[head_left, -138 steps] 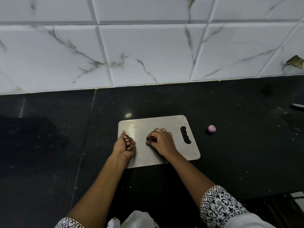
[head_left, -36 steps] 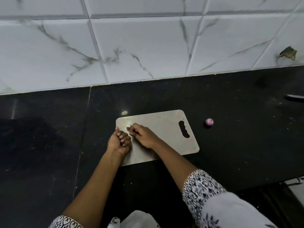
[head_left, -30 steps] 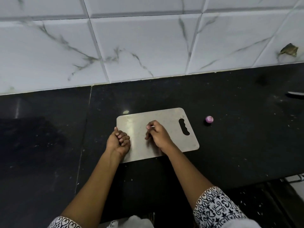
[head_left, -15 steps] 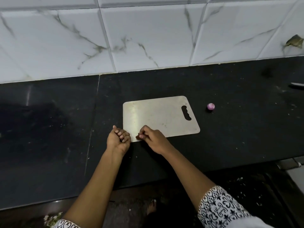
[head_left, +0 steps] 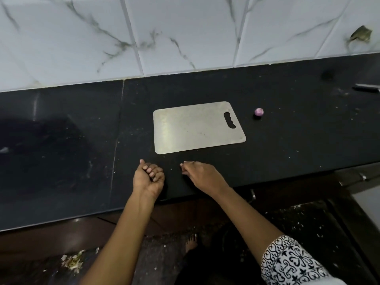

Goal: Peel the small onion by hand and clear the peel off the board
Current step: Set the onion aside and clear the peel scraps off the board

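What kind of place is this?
Most likely a home kitchen: dark stone counter against marble-look wall tiles, with a metal cutting board and a small peeled onion beside it.

Black stone counter [head_left: 61,140], pale specks toward its right end. White marble-look wall tiles [head_left: 185,38] run along its back edge; one has a brownish chipped spot [head_left: 360,34]. A thin dark tool [head_left: 366,87] pokes in at the right edge. Gritty floor [head_left: 298,223] below the front edge.
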A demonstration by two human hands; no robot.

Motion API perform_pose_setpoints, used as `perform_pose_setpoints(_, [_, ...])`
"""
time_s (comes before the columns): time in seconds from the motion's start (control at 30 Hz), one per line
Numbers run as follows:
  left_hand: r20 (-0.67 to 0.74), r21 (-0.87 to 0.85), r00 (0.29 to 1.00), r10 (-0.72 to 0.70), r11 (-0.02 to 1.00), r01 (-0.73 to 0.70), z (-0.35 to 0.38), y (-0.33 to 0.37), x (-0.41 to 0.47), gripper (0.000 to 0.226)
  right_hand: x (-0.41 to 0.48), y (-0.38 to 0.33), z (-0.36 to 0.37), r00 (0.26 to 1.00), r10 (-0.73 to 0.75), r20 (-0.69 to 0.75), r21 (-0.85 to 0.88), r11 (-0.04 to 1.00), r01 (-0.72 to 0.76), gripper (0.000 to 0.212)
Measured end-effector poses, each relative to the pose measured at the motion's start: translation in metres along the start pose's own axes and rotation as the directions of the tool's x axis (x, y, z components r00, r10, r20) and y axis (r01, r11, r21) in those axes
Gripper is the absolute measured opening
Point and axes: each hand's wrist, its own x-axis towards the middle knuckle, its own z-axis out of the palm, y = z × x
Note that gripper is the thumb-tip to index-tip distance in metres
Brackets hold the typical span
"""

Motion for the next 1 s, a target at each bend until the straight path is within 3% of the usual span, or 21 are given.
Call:
perform_pose_setpoints(0.07, [-0.002, 0.019, 1.000, -0.018, 1.000, 0.018, -0.002, -0.014, -0.008, 0.068, -0.015, 0.000, -0.009, 0.966, 0.254, -0.043, 0.179, 0.953, -0.243, 0.011])
perform_pose_setpoints(0.1, [-0.008, 0.032, 0.999, -0.039, 0.999, 0.040, -0.002, -0.025, -0.011, 0.068, -0.024, 0.001, -0.016, 0.883, 0.461, -0.086, 0.380, 0.835, -0.399, 0.008])
perform_pose_setpoints(0.13, [-0.017, 0.048, 0.998, -0.064, 0.997, 0.065, -0.001, -0.038, -0.014, 0.066, -0.033, 0.002, -0.025, 0.730, 0.680, -0.073, 0.655, 0.584, -0.479, 0.005])
perform_pose_setpoints(0.17, [-0.024, 0.061, 0.996, -0.088, 0.994, 0.089, 0.001, -0.051, -0.017, 0.062, -0.039, 0.002, -0.034, 0.564, 0.825, 0.041, 0.883, 0.235, -0.407, 0.005])
perform_pose_setpoints(0.2, [-0.024, 0.082, 0.993, -0.117, 0.990, 0.119, 0.004, -0.066, -0.020, 0.057, -0.047, 0.002, -0.045, 0.435, 0.880, 0.192, 0.968, -0.096, -0.232, 0.007])
perform_pose_setpoints(0.23, [-0.020, 0.107, 0.989, -0.147, 0.983, 0.148, 0.008, -0.083, -0.023, 0.052, -0.055, 0.004, -0.055, 0.374, 0.874, 0.309, 0.949, -0.307, -0.065, 0.010])
perform_pose_setpoints(0.3, [-0.014, 0.176, 0.978, -0.207, 0.962, 0.206, 0.017, -0.121, -0.031, 0.046, -0.076, 0.007, -0.069, 0.349, 0.837, 0.422, 0.872, -0.480, 0.095, 0.017])
perform_pose_setpoints(0.37, [-0.015, 0.251, 0.966, -0.259, 0.934, 0.254, 0.022, -0.159, -0.037, 0.042, -0.100, 0.006, -0.077, 0.358, 0.810, 0.464, 0.830, -0.539, 0.145, 0.021])
perform_pose_setpoints(0.47, [-0.054, 0.331, 0.935, -0.350, 0.877, 0.347, 0.018, -0.219, -0.044, 0.035, -0.150, 0.015, -0.076, 0.302, 0.833, 0.464, 0.835, -0.525, 0.167, 0.023])
perform_pose_setpoints(0.67, [-0.182, 0.497, 0.859, -0.478, 0.710, 0.500, -0.035, -0.323, -0.025, 0.024, -0.251, 0.058, -0.023, 0.065, 0.874, 0.481, 0.852, -0.483, 0.200, 0.012])
perform_pose_setpoints(0.9, [-0.418, 0.643, 0.754, -0.506, 0.422, 0.640, -0.148, -0.415, 0.048, 0.030, -0.344, 0.111, 0.097, -0.228, 0.791, 0.567, 0.821, -0.566, 0.078, 0.032])
perform_pose_setpoints(1.0, [-0.462, 0.632, 0.698, -0.547, 0.349, 0.692, -0.186, -0.432, 0.078, 0.048, -0.370, 0.127, 0.137, -0.236, 0.769, 0.594, 0.793, -0.610, 0.008, 0.034])
